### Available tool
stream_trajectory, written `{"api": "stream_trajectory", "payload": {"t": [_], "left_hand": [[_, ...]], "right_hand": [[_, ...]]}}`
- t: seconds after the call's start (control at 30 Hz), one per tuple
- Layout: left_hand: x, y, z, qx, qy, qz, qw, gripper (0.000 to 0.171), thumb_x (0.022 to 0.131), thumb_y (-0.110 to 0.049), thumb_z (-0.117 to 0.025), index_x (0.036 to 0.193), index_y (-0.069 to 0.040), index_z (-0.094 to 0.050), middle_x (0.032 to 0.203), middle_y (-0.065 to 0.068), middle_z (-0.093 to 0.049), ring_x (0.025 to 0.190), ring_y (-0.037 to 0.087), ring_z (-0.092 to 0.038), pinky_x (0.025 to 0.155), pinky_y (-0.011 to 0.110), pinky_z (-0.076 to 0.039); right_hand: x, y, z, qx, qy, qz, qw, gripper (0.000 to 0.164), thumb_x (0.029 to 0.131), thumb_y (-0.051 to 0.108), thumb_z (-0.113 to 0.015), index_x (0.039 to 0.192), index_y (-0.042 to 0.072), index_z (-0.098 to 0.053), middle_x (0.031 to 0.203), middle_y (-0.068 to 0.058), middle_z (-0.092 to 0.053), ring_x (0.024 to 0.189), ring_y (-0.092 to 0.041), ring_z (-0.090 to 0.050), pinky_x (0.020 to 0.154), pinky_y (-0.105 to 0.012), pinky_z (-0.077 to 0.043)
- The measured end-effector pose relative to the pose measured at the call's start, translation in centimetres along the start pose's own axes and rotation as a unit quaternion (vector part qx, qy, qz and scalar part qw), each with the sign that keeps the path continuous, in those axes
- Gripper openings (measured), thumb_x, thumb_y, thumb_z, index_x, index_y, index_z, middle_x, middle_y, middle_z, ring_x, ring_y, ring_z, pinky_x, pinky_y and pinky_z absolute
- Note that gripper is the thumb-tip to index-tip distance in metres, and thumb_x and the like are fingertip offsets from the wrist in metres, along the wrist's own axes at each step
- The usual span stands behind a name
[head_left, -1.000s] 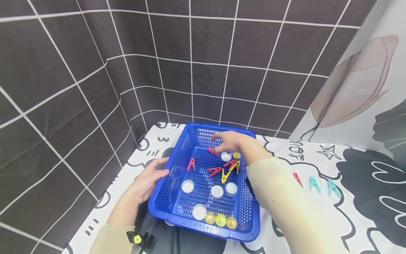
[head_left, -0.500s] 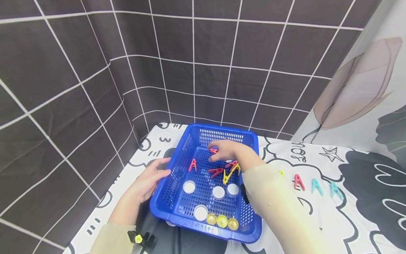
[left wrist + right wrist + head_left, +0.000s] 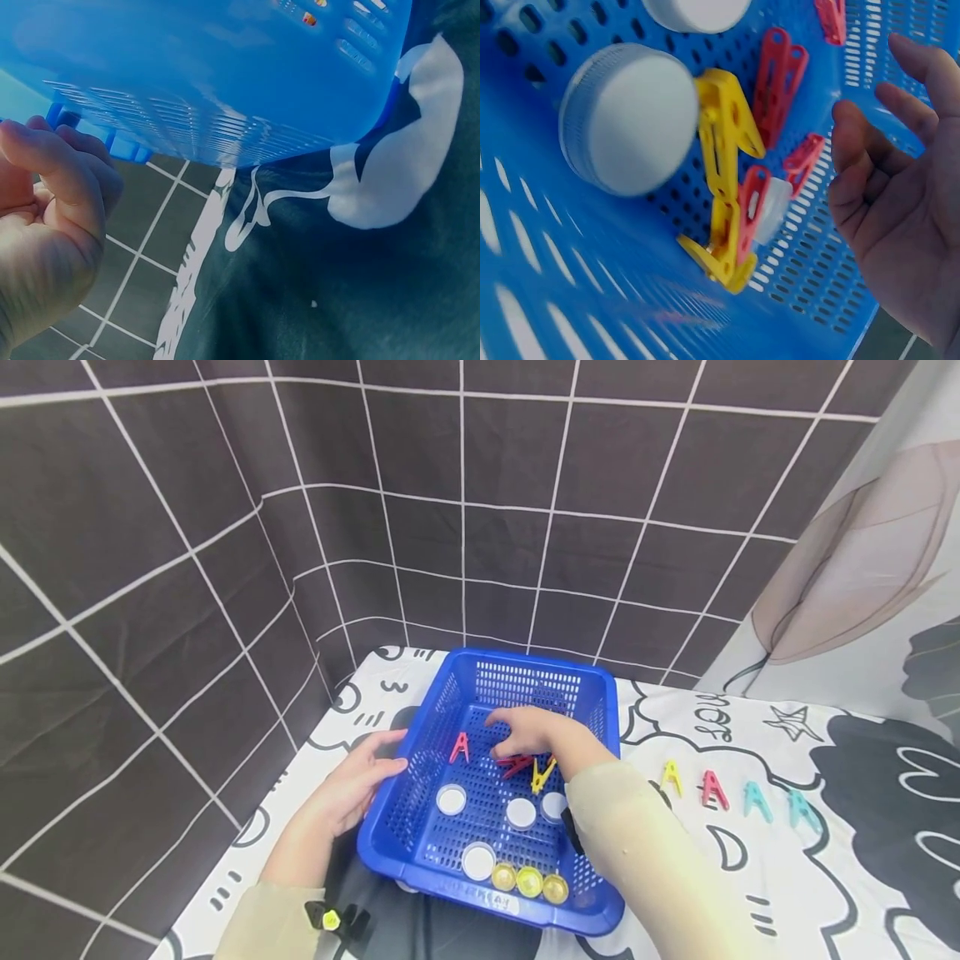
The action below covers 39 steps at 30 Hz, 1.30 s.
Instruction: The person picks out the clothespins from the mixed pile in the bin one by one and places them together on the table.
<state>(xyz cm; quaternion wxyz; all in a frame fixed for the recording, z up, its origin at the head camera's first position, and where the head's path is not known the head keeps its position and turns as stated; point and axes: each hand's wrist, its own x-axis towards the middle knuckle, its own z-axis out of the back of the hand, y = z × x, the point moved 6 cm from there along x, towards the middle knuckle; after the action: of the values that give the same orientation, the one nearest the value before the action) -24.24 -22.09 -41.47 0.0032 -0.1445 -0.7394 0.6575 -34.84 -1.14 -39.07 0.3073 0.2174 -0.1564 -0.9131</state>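
My right hand reaches down into a blue plastic basket, its fingers loosely bent with nothing between them. In the right wrist view, yellow clothespins, red clothespins and white lids lie close by on the basket floor. A red clothespin sits by itself toward the left, and another red clothespin shows just under the right hand. Some pieces at the far right are hidden by that hand and forearm. My left hand touches the outer left rim with relaxed fingers.
Along the basket's near end are a white lid and several yellow caps. To the right, on the patterned cloth, lie a yellow clothespin, a red clothespin and two teal clothespins. A dark tiled curtain hangs behind.
My right hand has come down and nearer from the far end of the basket, now covering the far-right pieces. The left hand stays at the rim. The yellow clothespin outside has come into view.
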Motion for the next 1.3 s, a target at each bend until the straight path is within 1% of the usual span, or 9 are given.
{"api": "stream_trajectory", "payload": {"t": [0.2,0.4,0.53,0.73,0.83,1.07,1.2,1.3], "left_hand": [[0.0,-0.1,0.0,-0.003,0.001,-0.002,1.0000,0.059,0.092,-0.012,-0.055,0.143,-0.009,-0.025,0.110,0.026,-0.060,0.087,0.030,-0.066,0.074,0.047,-0.054],[0.0,0.0,0.1,-0.003,0.001,-0.002,1.0000,0.060,0.092,-0.012,-0.055,0.144,-0.009,-0.024,0.110,0.026,-0.059,0.087,0.031,-0.066,0.074,0.046,-0.055],[-0.1,0.1,0.3,-0.004,-0.003,0.001,1.0000,0.059,0.092,-0.012,-0.055,0.143,-0.011,-0.026,0.110,0.025,-0.060,0.087,0.031,-0.066,0.073,0.047,-0.054],[0.1,0.0,0.2,0.001,-0.001,-0.002,1.0000,0.058,0.092,-0.013,-0.055,0.143,-0.012,-0.026,0.109,0.025,-0.061,0.086,0.031,-0.066,0.073,0.047,-0.055],[0.1,0.0,0.2,0.002,0.001,-0.002,1.0000,0.058,0.092,-0.013,-0.055,0.143,-0.012,-0.027,0.108,0.025,-0.061,0.086,0.031,-0.066,0.072,0.047,-0.055],[0.1,-0.1,0.5,0.004,-0.009,-0.007,0.9999,0.059,0.092,-0.012,-0.056,0.143,-0.009,-0.026,0.106,0.024,-0.062,0.084,0.030,-0.066,0.071,0.044,-0.055],[0.2,0.1,0.4,0.005,-0.003,-0.006,1.0000,0.060,0.092,-0.012,-0.056,0.143,-0.009,-0.026,0.107,0.024,-0.062,0.086,0.030,-0.066,0.072,0.045,-0.055],[0.3,0.2,0.3,-0.001,-0.002,-0.006,1.0000,0.057,0.092,-0.011,-0.056,0.142,-0.010,-0.028,0.107,0.025,-0.062,0.086,0.032,-0.066,0.073,0.048,-0.054]], "right_hand": [[0.3,0.4,-0.4,-0.006,-0.005,0.009,1.000,0.058,0.081,0.032,-0.068,0.134,0.017,-0.050,0.134,-0.009,-0.050,0.121,-0.029,-0.047,0.102,-0.049,-0.036],[0.9,0.8,-1.1,-0.019,-0.005,0.016,1.000,0.058,0.080,0.033,-0.069,0.133,0.017,-0.050,0.133,-0.010,-0.051,0.123,-0.029,-0.046,0.103,-0.047,-0.036],[1.4,1.3,-1.6,-0.019,-0.003,0.018,1.000,0.060,0.081,0.037,-0.070,0.134,0.019,-0.048,0.133,-0.008,-0.052,0.124,-0.027,-0.045,0.103,-0.046,-0.036],[2.0,1.8,-2.0,-0.010,-0.010,0.032,0.999,0.064,0.081,0.036,-0.072,0.136,0.018,-0.046,0.133,-0.008,-0.052,0.124,-0.028,-0.046,0.104,-0.043,-0.036],[2.2,1.9,-2.1,0.000,-0.009,0.025,1.000,0.065,0.081,0.035,-0.072,0.138,0.018,-0.045,0.135,-0.008,-0.051,0.125,-0.029,-0.044,0.104,-0.045,-0.035],[2.9,2.2,-2.5,-0.011,-0.007,0.018,1.000,0.067,0.082,0.037,-0.070,0.139,0.016,-0.041,0.137,-0.009,-0.049,0.127,-0.028,-0.043,0.106,-0.045,-0.033],[3.3,2.2,-3.1,-0.013,0.000,0.012,1.000,0.069,0.083,0.038,-0.070,0.140,0.016,-0.039,0.138,-0.010,-0.047,0.128,-0.028,-0.042,0.106,-0.044,-0.033],[3.4,2.2,-3.3,-0.017,0.001,0.006,1.000,0.068,0.083,0.036,-0.070,0.140,0.015,-0.040,0.138,-0.011,-0.047,0.128,-0.028,-0.042,0.106,-0.043,-0.032]]}}
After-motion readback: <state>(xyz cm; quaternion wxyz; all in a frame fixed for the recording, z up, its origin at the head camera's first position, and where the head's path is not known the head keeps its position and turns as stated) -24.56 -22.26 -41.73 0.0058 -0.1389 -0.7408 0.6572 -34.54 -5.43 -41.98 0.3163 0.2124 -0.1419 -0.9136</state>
